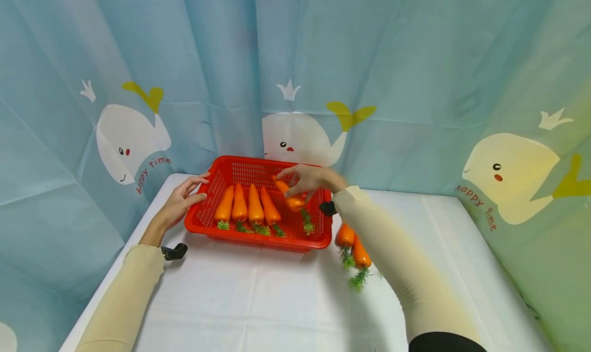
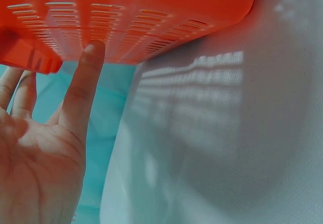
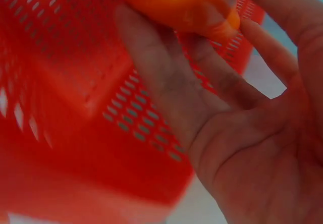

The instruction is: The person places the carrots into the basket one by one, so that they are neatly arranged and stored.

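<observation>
My right grip (image 1: 302, 180) pinched a carrot (image 1: 295, 204) between thumb and fingers over the right part of the basket (image 1: 258, 239), my wrist crossing its right edge. Just left of that grip lay a row of four carrots (image 1: 255, 206), leafy ends toward me. My left grip (image 1: 177, 203) was spread, straight fingers touching the basket's left rim. Nearer me than both grips, the surface (image 1: 240, 300) gave broad room before the front edge; beyond the back rim hung the curtain (image 1: 406, 75). Two more carrots (image 1: 362, 254) lay outside, right of my right grip, partly hidden by my sleeve (image 1: 397, 259).
</observation>
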Motion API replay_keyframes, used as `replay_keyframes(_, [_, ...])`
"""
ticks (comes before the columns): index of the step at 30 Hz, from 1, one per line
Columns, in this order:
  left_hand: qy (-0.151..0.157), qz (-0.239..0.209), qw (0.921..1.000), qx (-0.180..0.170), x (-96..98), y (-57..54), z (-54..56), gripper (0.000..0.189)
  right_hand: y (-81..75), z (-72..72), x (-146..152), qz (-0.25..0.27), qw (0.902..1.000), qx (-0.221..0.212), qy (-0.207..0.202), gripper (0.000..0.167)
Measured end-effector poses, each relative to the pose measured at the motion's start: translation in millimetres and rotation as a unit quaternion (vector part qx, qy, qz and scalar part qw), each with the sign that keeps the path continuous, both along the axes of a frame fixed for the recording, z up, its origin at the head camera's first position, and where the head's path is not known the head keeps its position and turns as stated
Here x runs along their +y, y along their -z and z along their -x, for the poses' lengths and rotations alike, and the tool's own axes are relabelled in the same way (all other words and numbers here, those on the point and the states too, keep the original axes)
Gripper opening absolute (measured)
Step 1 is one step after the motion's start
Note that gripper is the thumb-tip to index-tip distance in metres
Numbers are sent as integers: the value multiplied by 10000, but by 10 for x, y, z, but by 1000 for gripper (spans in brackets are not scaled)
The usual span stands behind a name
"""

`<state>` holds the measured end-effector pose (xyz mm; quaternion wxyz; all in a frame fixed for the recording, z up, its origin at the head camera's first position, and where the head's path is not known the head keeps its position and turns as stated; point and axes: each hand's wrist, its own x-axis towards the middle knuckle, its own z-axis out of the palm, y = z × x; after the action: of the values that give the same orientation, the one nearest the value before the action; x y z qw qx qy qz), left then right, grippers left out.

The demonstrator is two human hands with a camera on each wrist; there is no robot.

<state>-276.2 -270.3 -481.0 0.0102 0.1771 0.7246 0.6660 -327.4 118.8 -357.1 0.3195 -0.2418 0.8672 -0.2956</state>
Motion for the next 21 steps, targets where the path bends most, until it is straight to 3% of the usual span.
replay_keyframes(11, [-89, 231, 9997, 19, -14, 33, 25, 37, 311, 127, -242, -372, 9970, -481, 485, 64])
replay_keyframes(21, [-95, 137, 9999, -21, -42, 41, 27, 39, 497, 167, -275, -306, 9943, -698, 746, 63])
